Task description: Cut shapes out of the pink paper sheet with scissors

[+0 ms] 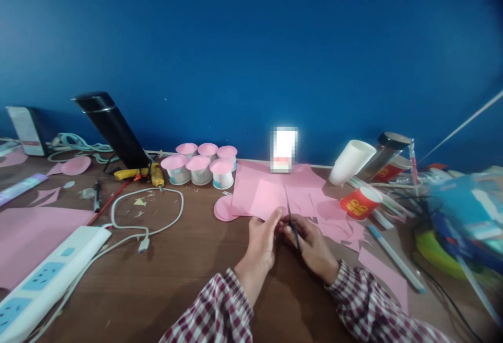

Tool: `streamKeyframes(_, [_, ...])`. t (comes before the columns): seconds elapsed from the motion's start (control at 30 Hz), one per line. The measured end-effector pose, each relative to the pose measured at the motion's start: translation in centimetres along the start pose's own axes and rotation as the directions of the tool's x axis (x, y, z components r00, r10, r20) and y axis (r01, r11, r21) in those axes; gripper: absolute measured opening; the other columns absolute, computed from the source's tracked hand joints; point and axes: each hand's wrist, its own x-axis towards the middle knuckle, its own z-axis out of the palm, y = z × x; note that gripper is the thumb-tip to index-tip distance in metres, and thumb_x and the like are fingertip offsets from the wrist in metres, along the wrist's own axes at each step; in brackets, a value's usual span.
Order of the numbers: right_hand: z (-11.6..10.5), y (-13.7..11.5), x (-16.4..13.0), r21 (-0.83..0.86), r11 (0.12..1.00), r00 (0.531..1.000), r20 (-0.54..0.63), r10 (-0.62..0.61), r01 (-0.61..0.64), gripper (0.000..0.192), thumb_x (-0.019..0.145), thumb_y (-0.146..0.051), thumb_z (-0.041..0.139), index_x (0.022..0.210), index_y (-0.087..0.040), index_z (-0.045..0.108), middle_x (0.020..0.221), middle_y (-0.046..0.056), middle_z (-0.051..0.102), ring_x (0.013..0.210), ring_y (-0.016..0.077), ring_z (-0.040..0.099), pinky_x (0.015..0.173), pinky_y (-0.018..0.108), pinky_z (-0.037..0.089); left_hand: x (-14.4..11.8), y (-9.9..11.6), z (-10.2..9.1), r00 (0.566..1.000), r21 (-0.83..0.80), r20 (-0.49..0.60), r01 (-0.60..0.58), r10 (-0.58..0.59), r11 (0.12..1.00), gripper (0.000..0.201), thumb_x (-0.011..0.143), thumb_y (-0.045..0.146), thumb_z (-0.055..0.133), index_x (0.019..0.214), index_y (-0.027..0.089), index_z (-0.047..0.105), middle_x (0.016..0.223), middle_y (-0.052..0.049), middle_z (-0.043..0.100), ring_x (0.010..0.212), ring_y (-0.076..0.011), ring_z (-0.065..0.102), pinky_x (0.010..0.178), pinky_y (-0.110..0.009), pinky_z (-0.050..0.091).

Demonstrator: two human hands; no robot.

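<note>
2 hands (286,238) – 1 scissors (293,225), 6 pink-topped cups (200,164)

A pink paper sheet (263,196) lies flat on the brown table at centre, its near edge pinched by the left hand (261,240). Thin dark scissors (293,222) sit in the right hand (312,246), just right of the left hand, blades pointing far and cutting into the sheet's near edge. Both hands are close together, near the viewer.
</note>
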Motion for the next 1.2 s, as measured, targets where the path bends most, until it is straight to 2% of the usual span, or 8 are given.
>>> streamKeyframes(0.17, [-0.04,0.07,0.01,-0.004,1.0,1.0,0.006,0.006,-0.006,0.027,0.087,-0.04,0.058,0.102,-0.019,0.062,0.087,0.006,0.071,0.071,0.0183,0.065,0.069,0.029,0.054,0.07,-0.01,-0.02,1.0,-0.013,-0.013,0.001,-0.001,1.0,0.031,0.055,0.029,0.082,0.073,0.01,0.064,0.061,-0.002,0.062,0.052,-0.0106,0.055,0.051,-0.023,0.043])
streamKeyframes(0.37, [-0.06,0.11,0.08,-0.003,1.0,1.0,0.006,0.011,-0.011,0.027,0.086,-0.04,0.059,0.102,-0.018,0.063,0.091,0.007,0.071,0.079,0.0207,0.067,0.071,0.03,0.055,0.22,-0.08,-0.04,1.0,-0.028,-0.006,-0.027,0.027,0.999,0.035,0.057,0.031,0.081,0.081,0.012,0.065,0.065,-0.002,0.064,0.054,-0.0113,0.057,0.053,-0.024,0.044])
streamKeyframes(0.8, [0.03,-0.31,0.08,0.012,1.0,1.0,0.003,-0.002,0.002,0.028,0.086,-0.042,0.059,0.101,-0.019,0.062,0.09,0.008,0.071,0.078,0.021,0.067,0.071,0.031,0.056,0.29,-0.33,-0.21,1.0,0.027,-0.016,-0.014,0.015,1.0,0.036,0.054,0.035,0.082,0.072,0.009,0.066,0.061,-0.003,0.063,0.05,-0.0108,0.055,0.048,-0.023,0.044])
streamKeyframes(1.2, [-0.09,0.1,-0.02,0.033,0.999,1.0,0.004,0.003,-0.003,0.026,0.085,-0.038,0.061,0.102,-0.018,0.063,0.091,0.007,0.071,0.079,0.0204,0.067,0.071,0.03,0.054,-0.01,0.04,0.13,0.999,0.017,-0.042,-0.009,0.01,1.0,0.031,0.055,0.029,0.082,0.073,0.009,0.065,0.059,-0.001,0.062,0.05,-0.0089,0.054,0.048,-0.021,0.043])
